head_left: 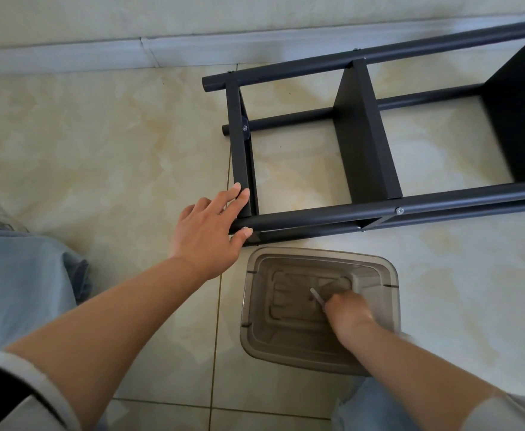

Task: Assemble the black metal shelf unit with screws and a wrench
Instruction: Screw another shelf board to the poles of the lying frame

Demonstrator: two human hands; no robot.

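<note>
Black metal shelf unit (363, 144) lies on its side on the tiled floor (99, 135), upper right of the frame. Left hand (208, 231) rests on its near corner, grip released, fingers straight. Lower centre, right hand (346, 309) reaches into a translucent bin (255, 321), grip clenched around a thin metal wrench (316, 295).

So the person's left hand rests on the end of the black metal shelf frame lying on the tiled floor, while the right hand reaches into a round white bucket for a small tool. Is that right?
Not quite. In the head view the right hand reaches into a rectangular, translucent grey-brown plastic bin, not a round white bucket, and holds a thin silvery metal tool. The rest stands: the left hand rests on the end of the black metal shelf frame lying on the tiled floor.
</note>
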